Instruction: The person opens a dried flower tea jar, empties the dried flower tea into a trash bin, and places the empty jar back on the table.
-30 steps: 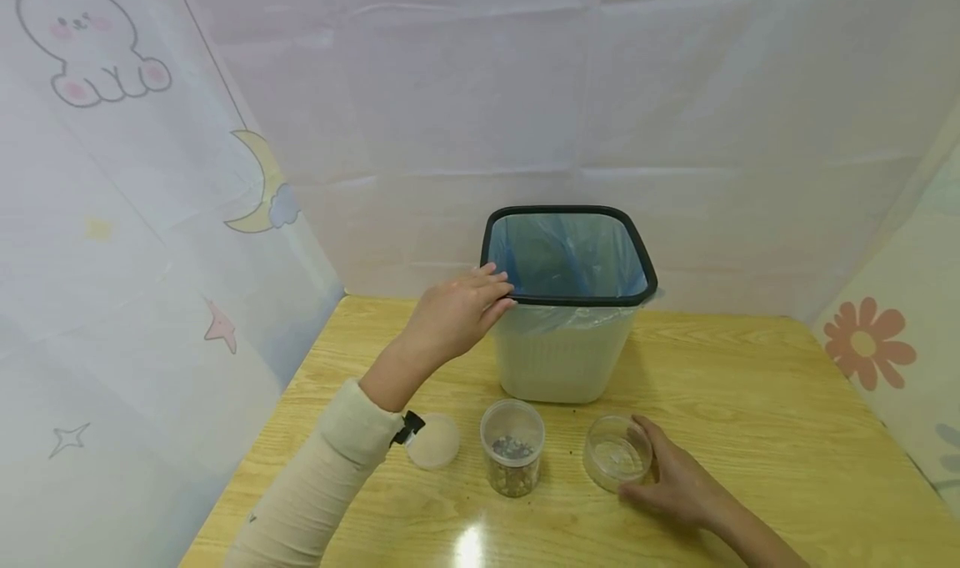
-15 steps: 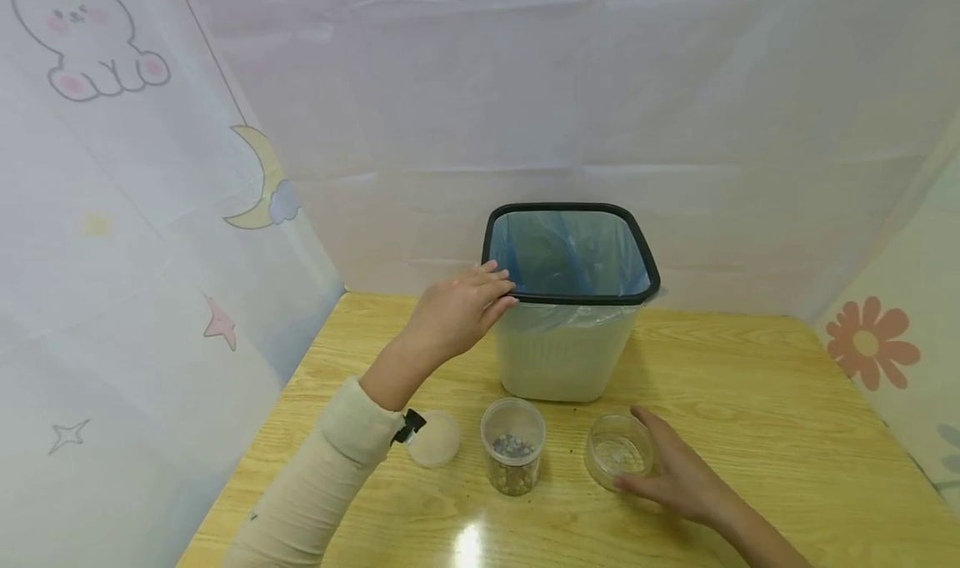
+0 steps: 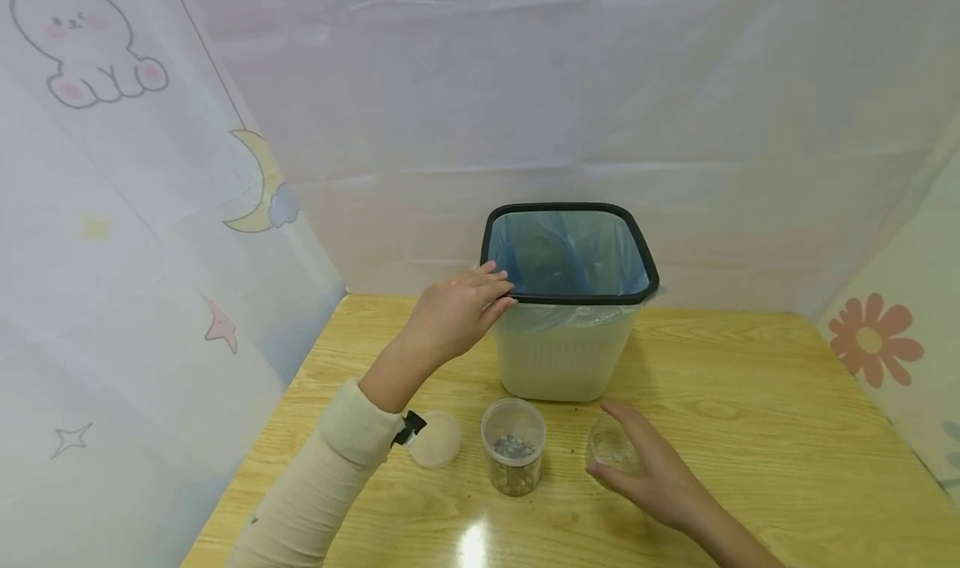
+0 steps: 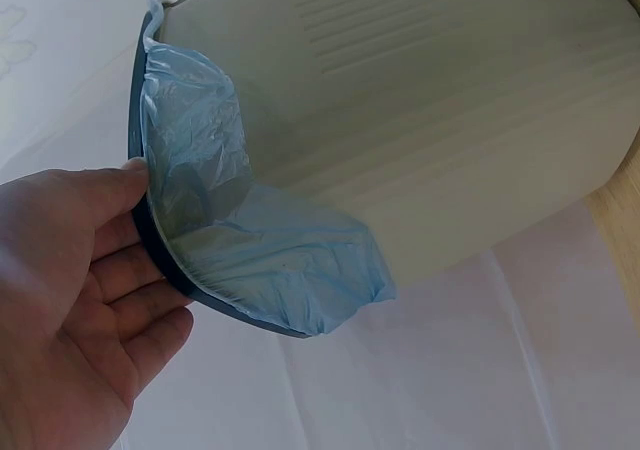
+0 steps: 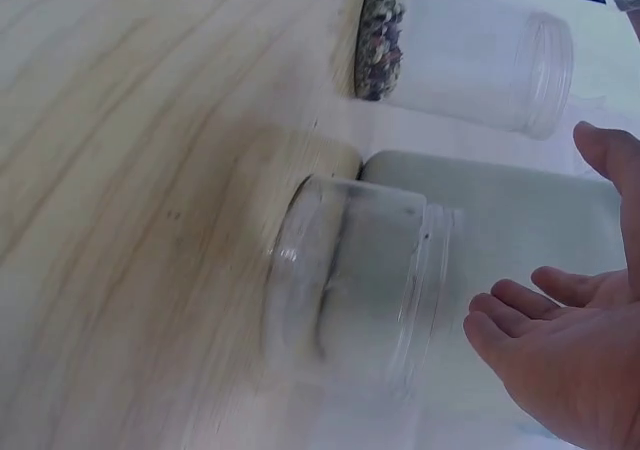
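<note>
My left hand (image 3: 457, 314) is at the near left corner of a trash bin (image 3: 562, 359), its thumb and fingers around the black rim (image 4: 150, 230). A blue liner bag (image 4: 290, 250) folds over that rim. My right hand (image 3: 652, 468) reaches over an upright, lidless clear plastic jar (image 3: 617, 449), with thumb and fingers spread. In the right wrist view the fingers (image 5: 540, 320) stand apart from the jar's mouth. Left of it is a second clear jar (image 3: 513, 447), also lidless, holding small mixed pebbles (image 5: 380, 40) at its bottom.
A round translucent lid (image 3: 437, 439) lies on the wooden table (image 3: 750, 401), left of the pebble jar and partly behind my left wrist. A few dark specks lie near the jars. Printed cloth walls (image 3: 420, 118) enclose the back and sides.
My right hand has let go of the jar's side and shifted left and up over its mouth. The left hand has stayed at the bin's rim.
</note>
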`<state>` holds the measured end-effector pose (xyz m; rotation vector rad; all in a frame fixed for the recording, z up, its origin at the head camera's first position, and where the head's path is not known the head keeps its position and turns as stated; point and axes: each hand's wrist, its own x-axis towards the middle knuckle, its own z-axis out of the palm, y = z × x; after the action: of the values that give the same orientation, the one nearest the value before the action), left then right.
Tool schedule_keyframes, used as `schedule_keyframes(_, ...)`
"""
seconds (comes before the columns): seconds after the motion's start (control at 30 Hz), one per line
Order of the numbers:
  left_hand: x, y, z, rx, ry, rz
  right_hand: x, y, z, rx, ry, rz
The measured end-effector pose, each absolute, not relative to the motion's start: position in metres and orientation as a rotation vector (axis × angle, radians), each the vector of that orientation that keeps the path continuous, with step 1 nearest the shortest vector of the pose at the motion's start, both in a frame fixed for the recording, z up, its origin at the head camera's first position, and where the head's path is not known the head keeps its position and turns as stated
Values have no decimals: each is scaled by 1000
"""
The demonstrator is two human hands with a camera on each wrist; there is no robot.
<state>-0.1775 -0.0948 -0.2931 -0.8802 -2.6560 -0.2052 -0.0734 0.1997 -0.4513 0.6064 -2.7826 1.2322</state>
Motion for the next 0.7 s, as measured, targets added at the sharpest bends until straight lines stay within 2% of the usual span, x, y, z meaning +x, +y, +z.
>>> schedule_keyframes(0.7,-177,-95,-293,-879,-2639,-223,-75,158,-457,835,-2707,1356)
